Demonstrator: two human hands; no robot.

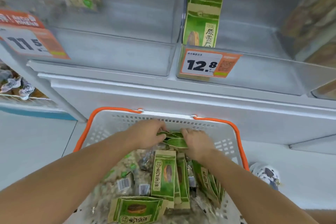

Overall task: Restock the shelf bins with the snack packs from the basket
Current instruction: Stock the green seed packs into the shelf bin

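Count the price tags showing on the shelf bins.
2. One price tag, reading 12.8, hangs on the right-hand bin's front; another price tag, partly cut off, is at the left. Others may lie outside the frame.

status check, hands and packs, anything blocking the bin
Left hand and right hand both gripping green packs in the basket. Bin by the 12.8 tag mostly bare, nothing blocking.

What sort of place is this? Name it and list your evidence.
Most likely a grocery or snack shop aisle. A price tag reading 12.8 hangs on a clear shelf bin, a white shopping basket with orange handles holds green snack packs, and matching packs stand shelved.
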